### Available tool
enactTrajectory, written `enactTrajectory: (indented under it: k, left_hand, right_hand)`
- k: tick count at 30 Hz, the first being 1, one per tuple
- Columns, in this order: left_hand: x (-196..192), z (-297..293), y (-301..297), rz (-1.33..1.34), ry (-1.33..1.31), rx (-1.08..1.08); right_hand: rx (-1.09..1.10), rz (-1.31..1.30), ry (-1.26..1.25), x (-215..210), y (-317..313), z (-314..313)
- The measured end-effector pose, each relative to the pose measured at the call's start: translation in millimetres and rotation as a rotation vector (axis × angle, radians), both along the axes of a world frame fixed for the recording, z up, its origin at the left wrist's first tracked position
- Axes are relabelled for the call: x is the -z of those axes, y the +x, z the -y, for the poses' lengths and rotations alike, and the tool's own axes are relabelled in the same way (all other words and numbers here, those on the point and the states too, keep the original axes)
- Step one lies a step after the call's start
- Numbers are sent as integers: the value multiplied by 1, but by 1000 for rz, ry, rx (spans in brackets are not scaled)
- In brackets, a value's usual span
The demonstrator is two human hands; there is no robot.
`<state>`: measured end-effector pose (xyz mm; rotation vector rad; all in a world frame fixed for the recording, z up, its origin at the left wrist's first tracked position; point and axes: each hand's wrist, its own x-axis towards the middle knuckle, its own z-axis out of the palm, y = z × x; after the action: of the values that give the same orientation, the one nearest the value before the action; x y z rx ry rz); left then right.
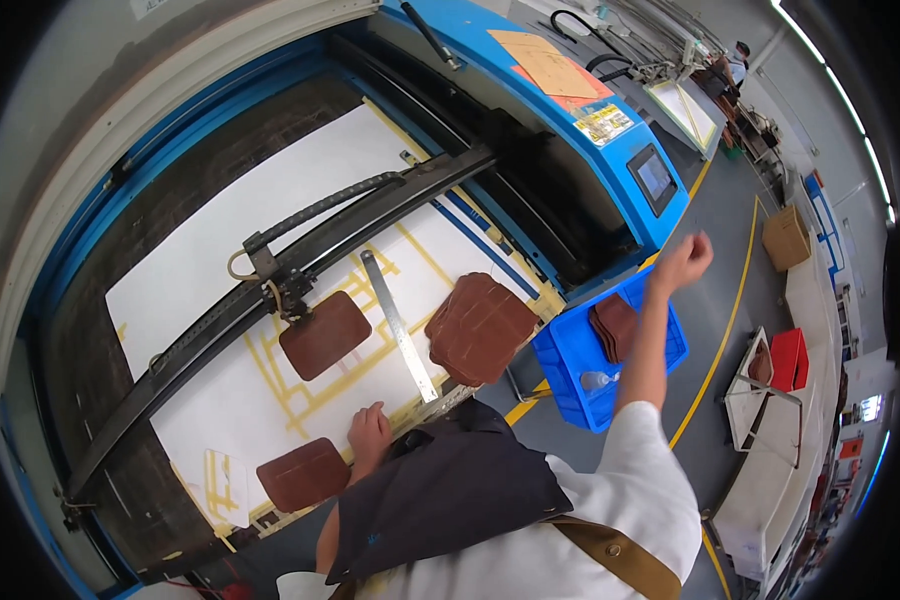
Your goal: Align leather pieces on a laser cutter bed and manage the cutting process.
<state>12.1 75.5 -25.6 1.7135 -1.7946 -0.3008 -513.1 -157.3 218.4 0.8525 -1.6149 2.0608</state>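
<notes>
We're looking down over the big blue-framed cutting machine, its white sheet-covered bed (220, 250) marked with yellow tape lines. The left hand (369, 433) rests flat on the near edge of that bed — fingers spread, palm down, grasping nothing. Just to its left lies a rounded rectangular piece of dark brown leather (303, 474); a second brown leather piece (325, 335) sits further up from the hand, right under the black gantry arm (300, 260) that crosses the bed. A long steel ruler (398, 325) runs up and away from the left hand, and to the hand's right a stack of scalloped brown leather pieces (480, 328) hangs over the bed's corner.

The right hand (684, 262) is up in the air, well away from the bed — closed into a loose fist, and we can't tell whether it holds anything. Below that raised forearm stands a blue plastic crate (570, 360) on the floor, with more brown leather pieces (615, 325) stacked inside.
</notes>
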Motion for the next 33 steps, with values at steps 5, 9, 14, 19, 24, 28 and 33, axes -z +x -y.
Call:
enactTrajectory:
  k: [5, 9, 14, 19, 24, 28, 33]
  left_hand:
    - [1, 0, -1, -3, 19, -34]
    - [7, 3, -1, -22, 12, -25]
    - [6, 5, 2, -26, 47, -7]
    - [5, 9, 6, -40, 66, -22]
    - [-17, 12, 4, -475, 547, -63]
    - [-50, 34, -19, -945, 699, 89]
    - [-103, 77, -47, -1701, 788, 139]
  right_hand:
    - [-533, 626, 735, 132, 83, -69]
    - [-592, 690, 1241, 190, 113, -83]
    - [-480, 766, 1299, 207, 113, -66]
    - [-572, 916, 1000, 203, 125, -58]
    - [-757, 786, 727, 144, 178, -70]
    - [-1155, 1025, 601, 96, 229, -92]
    - [-1574, 1346, 426, 74, 271, -118]
